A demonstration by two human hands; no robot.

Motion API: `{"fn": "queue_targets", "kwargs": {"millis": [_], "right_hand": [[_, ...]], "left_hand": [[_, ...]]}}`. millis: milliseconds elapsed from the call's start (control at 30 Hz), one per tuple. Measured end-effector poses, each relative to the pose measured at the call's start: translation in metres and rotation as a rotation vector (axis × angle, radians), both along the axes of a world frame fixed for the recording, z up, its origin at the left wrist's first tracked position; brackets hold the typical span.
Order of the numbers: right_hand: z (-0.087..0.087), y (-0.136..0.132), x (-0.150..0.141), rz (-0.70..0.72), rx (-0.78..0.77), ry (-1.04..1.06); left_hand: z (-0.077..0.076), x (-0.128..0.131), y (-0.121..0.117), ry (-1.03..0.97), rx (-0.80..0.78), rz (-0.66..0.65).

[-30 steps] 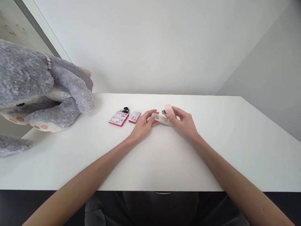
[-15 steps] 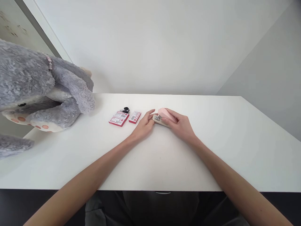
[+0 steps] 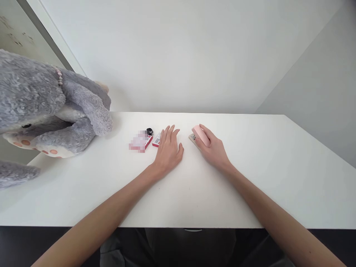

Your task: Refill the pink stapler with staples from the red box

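A pink stapler (image 3: 199, 135) lies closed on the white table (image 3: 250, 178), and my right hand (image 3: 213, 150) is wrapped round its right side, fingers curled over it. My left hand (image 3: 168, 150) rests flat on the table a little to the left of the stapler, fingers stretched out and holding nothing. Its fingertips reach the small red staple box (image 3: 156, 139). A larger red staple box (image 3: 140, 141) lies further left, with a small black object (image 3: 149, 131) behind it.
A big grey plush toy (image 3: 47, 111) with pink paw pads fills the table's left end. White walls close off the back and right. The table's front edge runs just above my lap.
The stapler's pink top, raised a second ago, has come down shut. My left hand let go of the stapler and moved left, flat onto the table by the small box.
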State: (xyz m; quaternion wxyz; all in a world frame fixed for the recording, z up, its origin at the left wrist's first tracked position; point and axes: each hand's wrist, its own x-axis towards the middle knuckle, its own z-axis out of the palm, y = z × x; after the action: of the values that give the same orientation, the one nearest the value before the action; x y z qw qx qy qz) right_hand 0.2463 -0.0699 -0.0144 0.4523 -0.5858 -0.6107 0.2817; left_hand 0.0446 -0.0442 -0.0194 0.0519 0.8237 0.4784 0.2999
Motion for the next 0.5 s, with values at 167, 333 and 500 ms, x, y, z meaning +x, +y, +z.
{"fn": "queue_targets", "kwargs": {"millis": [167,333,500], "right_hand": [[0.006,-0.002,-0.001,0.088,-0.176,0.131],[0.01,-0.004,-0.002,0.094,-0.224,0.278],[0.01,-0.003,-0.002,0.051,-0.217,0.315]], "left_hand": [[-0.006,-0.001,0.001,0.054,-0.036,0.086],[-0.002,-0.001,-0.002,0.025,-0.077,0.042],[0.005,0.003,-0.008,-0.254,-0.16,-0.172]]}}
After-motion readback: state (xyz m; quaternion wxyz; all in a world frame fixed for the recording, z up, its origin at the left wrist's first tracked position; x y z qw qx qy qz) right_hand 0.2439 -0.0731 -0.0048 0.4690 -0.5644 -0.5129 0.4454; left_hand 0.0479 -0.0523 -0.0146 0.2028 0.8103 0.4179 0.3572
